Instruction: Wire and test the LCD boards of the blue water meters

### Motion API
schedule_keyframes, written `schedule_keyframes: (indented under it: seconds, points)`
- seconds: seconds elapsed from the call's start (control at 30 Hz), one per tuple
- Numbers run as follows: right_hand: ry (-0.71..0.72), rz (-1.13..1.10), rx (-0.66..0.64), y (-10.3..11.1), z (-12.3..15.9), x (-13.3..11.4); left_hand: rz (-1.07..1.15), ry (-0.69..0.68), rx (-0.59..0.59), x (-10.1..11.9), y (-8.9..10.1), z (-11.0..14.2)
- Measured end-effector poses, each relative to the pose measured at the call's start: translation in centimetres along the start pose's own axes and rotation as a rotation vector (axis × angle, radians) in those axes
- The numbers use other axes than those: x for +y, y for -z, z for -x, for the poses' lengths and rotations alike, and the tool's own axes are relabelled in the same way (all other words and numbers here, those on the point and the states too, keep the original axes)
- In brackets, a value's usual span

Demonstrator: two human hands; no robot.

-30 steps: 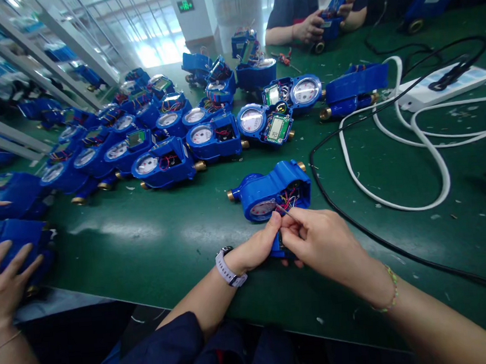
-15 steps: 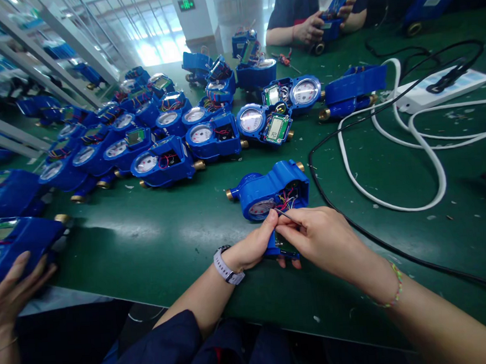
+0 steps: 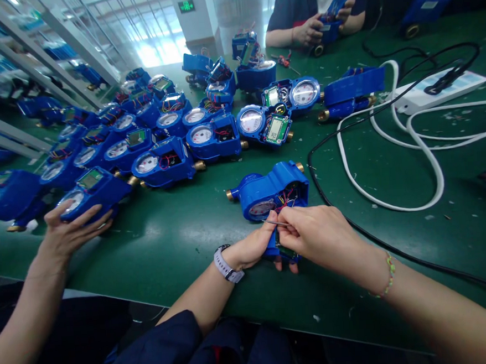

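Observation:
A blue water meter (image 3: 264, 189) with a round dial lies on the table in front of me, its box open on red and other coloured wires. Just below it, my left hand (image 3: 256, 247) grips a blue cover (image 3: 269, 251) with a green circuit board (image 3: 286, 250) in it; some fingertips show beneath. Over that board is my right hand (image 3: 317, 229), its fingers closed on a thin metal tool (image 3: 276, 223) that points left across my left thumb. What the tool's tip touches I cannot make out.
Several blue water meters (image 3: 162, 160) crowd the table's left and back. A co-worker's hand (image 3: 74, 232) holds another meter at left; a person's hands (image 3: 311, 30) hold one across the table. A power strip (image 3: 440, 90), white cable (image 3: 438, 174) and black cable (image 3: 381, 247) lie right.
My right hand has turned slightly, and the tool now lies flatter, pointing left. The co-worker's hand at left has moved a meter rightward and away, up to the other meters.

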State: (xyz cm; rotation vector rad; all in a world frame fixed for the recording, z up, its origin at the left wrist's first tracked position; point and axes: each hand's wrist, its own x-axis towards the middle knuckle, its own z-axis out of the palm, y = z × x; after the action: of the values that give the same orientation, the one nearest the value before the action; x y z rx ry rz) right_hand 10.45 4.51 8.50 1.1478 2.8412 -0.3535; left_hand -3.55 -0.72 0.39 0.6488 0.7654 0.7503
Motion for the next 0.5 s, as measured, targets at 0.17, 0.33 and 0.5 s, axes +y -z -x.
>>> schedule_keyframes:
  seconds: [0.17,0.33,0.5]
  points:
    - [0.031,-0.009,0.002,0.4,-0.4,0.4,-0.028,0.009,-0.082,0.2,0.3,-0.1]
    - [0.053,-0.086,0.001,0.5,-0.6,0.9,0.029,-0.023,-0.136,-0.1,0.8,-0.5]
    - [0.076,-0.194,-0.001,0.0,-0.2,1.3,0.038,-0.046,-0.097,-0.5,0.8,-0.5]
